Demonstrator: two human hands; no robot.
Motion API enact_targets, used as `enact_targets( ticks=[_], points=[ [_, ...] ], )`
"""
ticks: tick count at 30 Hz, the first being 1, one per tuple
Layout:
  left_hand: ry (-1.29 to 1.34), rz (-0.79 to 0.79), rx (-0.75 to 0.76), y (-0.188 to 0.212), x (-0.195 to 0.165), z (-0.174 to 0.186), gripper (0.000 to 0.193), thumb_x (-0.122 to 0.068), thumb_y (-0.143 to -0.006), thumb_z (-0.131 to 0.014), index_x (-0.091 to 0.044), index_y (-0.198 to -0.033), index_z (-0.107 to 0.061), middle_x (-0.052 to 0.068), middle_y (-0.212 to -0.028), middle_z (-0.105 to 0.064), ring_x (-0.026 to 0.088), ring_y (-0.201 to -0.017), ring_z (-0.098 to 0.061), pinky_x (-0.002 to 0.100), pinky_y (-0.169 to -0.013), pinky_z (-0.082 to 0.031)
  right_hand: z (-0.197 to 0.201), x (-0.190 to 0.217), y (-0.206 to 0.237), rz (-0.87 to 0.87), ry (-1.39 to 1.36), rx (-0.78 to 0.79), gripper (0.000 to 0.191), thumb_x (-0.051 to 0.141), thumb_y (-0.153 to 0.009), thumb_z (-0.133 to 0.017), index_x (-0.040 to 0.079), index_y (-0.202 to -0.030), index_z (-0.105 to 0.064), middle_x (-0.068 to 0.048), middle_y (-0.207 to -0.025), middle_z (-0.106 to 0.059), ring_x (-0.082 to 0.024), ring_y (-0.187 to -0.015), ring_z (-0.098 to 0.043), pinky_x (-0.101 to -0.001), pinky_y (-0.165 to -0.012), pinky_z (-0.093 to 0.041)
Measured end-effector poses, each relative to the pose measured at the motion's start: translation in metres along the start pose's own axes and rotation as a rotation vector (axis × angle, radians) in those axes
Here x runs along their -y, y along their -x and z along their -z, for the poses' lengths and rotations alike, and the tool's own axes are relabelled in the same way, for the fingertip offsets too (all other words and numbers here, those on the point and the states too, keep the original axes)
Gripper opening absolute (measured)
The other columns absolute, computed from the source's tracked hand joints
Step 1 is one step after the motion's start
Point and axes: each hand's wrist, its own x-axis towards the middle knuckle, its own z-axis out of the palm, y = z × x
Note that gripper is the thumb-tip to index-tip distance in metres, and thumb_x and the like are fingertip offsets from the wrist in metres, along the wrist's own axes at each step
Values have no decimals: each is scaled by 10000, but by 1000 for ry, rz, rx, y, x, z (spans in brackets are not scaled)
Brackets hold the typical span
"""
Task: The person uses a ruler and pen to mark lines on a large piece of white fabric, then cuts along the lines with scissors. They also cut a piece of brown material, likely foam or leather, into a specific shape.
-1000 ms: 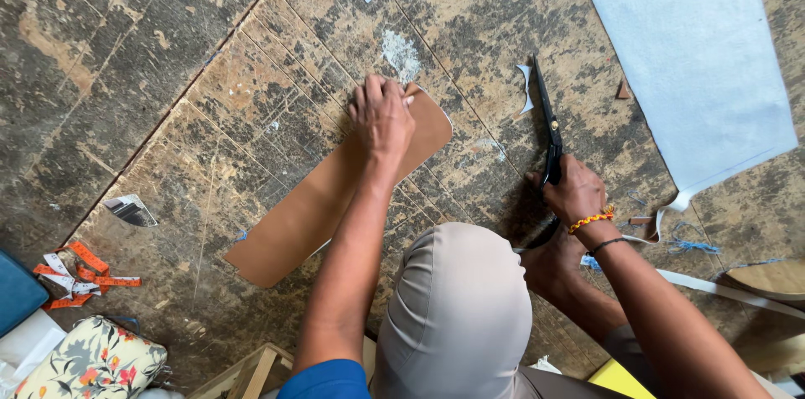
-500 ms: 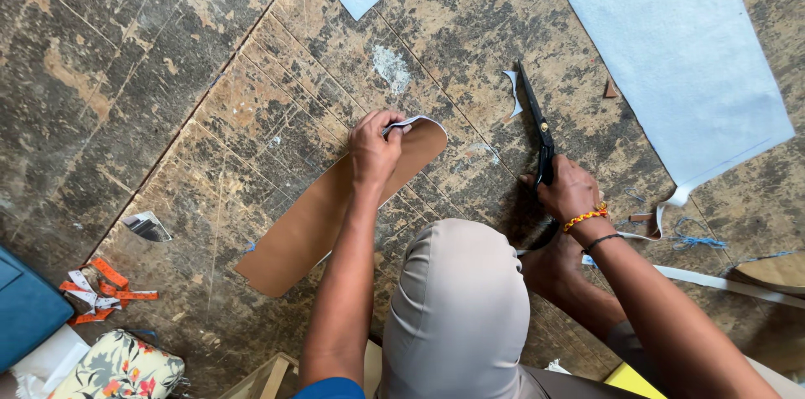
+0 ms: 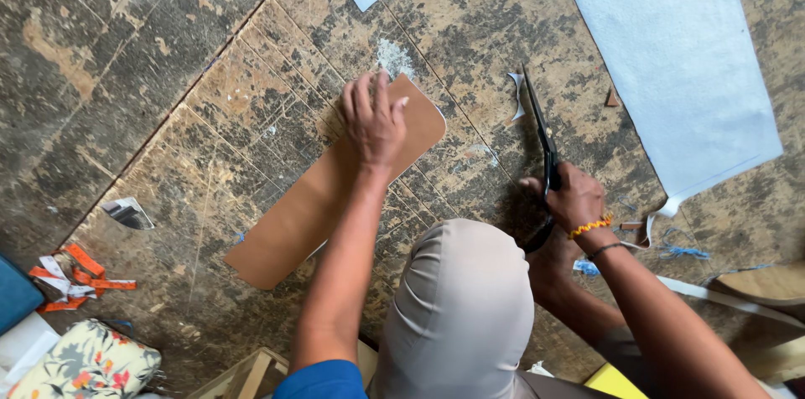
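The left hand presses flat on a brown card strip on the tabletop. The right hand grips black scissors.

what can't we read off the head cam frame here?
- Scissors handles: covered by the right hand.
- Brown strip middle: under the left hand and forearm.
- Worktop near edge: blocked by the grey cap.
- Blue sheet: cut off by the top edge.
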Motion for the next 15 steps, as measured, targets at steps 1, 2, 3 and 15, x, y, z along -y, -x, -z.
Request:
enact_targets(
  ticks=[1, 2, 3, 15],
  points=[
    [-23, -32, 25, 10, -4, 0, 530, -421, -987, -636, -131, -1423, -550, 121, -1435, -551, 325, -1350, -462, 525, -1136, -360, 3, -3, 3, 48, -1, -26, 645, 705, -834, -697, 66, -864, -619, -78, -741, -647, -264, -647, -666, -431, -604, -551],
    [-44, -60, 54, 21, -8, 1, 565, -478, -1021, -575, -135, -1465, -508, 116, -1520, -476, 334, -1434, -391, 564, -1186, -306, 5, -7, 6, 96, 1, -48, 673, 729, -824, -679, 59, -835, -614, -73, -721, -637, -261, -627, -656, -426, -594, -545],
    [-64, -89, 83, 31, -12, 2, 603, -534, -1055, -514, -138, -1507, -467, 112, -1604, -401, 343, -1517, -320, 603, -1235, -253, 6, -9, 9, 137, 4, 0, 686, 732, -793, -695, 52, -844, -618, -91, -724, -645, -271, -646, -657, -431, -615, -540],
    [-62, -20, 534, 42, -18, 9, 786, -652, -1045, -167, -175, -1670, -143, 31, -1740, -15, 289, -1600, -4, 593, -1270, 16, -22, -15, 17, 323, -315, 446, 646, 645, -768, -729, 29, -911, -594, -138, -756, -610, -246, -702, -551, -406, -644, -479]
  ],
)
